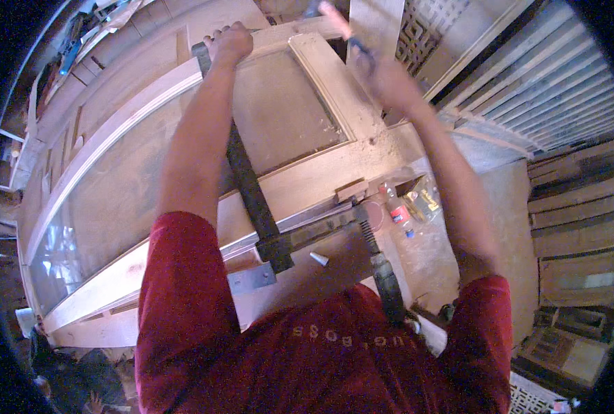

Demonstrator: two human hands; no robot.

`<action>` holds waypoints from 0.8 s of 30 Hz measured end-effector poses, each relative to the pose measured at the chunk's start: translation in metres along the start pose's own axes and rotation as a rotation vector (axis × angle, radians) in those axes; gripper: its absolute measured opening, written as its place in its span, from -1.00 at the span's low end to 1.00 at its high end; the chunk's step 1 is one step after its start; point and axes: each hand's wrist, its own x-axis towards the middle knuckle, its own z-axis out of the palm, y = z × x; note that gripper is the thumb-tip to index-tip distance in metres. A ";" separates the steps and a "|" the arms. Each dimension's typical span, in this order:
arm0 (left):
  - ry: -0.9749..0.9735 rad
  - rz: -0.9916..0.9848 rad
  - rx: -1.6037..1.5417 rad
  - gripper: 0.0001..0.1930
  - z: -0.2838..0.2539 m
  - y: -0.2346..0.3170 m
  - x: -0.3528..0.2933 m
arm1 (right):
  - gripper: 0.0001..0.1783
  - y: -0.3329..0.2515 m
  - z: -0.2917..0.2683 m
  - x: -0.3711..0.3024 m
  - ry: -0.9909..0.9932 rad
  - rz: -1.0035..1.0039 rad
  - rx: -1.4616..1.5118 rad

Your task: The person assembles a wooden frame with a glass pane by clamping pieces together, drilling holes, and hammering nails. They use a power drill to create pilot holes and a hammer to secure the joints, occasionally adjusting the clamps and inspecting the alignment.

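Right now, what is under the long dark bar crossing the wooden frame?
The dark bar passes over the pale wooden frame and its inset panel. Whatever lies directly beneath is covered, and the left forearm hides part of the bar.

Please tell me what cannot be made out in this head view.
Tool in the right hand: head view, motion blur hides its exact kind.
Left hand: head view, the back of the hand hides what its palm touches.
Dark metal bar: head view, the left forearm covers part of its length.
Clear packet: head view, too small to tell its contents.
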 end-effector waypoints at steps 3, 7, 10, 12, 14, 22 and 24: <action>0.032 -0.036 0.004 -0.55 0.000 -0.012 0.001 | -0.54 -0.015 -0.025 0.015 0.067 0.038 0.008; 0.001 -0.037 0.006 -0.54 -0.002 -0.013 -0.004 | -0.56 -0.029 -0.007 0.012 0.310 -0.068 0.079; 0.007 0.001 -0.002 -0.54 0.001 -0.001 0.002 | -0.56 0.005 0.007 0.001 -0.043 -0.094 -0.025; 0.040 -0.028 0.029 -0.54 0.001 -0.012 0.003 | -0.56 -0.033 -0.018 0.017 -0.565 0.308 0.024; 0.040 -0.033 0.048 -0.54 0.007 -0.015 -0.005 | -0.49 -0.040 -0.014 0.006 -0.244 0.205 0.122; 0.050 -0.031 0.064 -0.53 0.000 -0.019 -0.011 | -0.48 -0.031 -0.019 0.017 -0.474 0.132 0.038; 0.031 -0.024 0.058 -0.52 -0.005 -0.003 -0.012 | -0.46 -0.017 0.000 0.010 -0.021 -0.035 0.137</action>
